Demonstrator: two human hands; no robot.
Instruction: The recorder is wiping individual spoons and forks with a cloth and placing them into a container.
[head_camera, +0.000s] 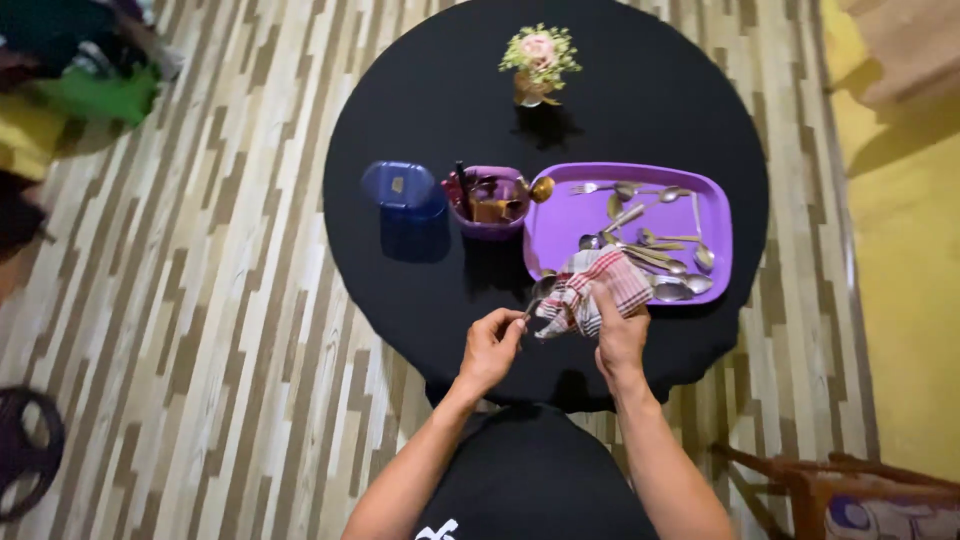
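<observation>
From my feed, left hand (490, 345) is pinching a spoon (538, 293), right hand (620, 335) bunched around a checkered cloth (592, 290) wrapping it, beside the purple tray (560, 225).

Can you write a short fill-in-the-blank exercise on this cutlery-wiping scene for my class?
1. The right hand holds a checked ____.
2. The loose spoons and forks lie on a ____ tray.
3. The round table is covered in ____ cloth.
4. The left hand pinches a ____.

Missing words: cloth; purple; black; spoon
</observation>
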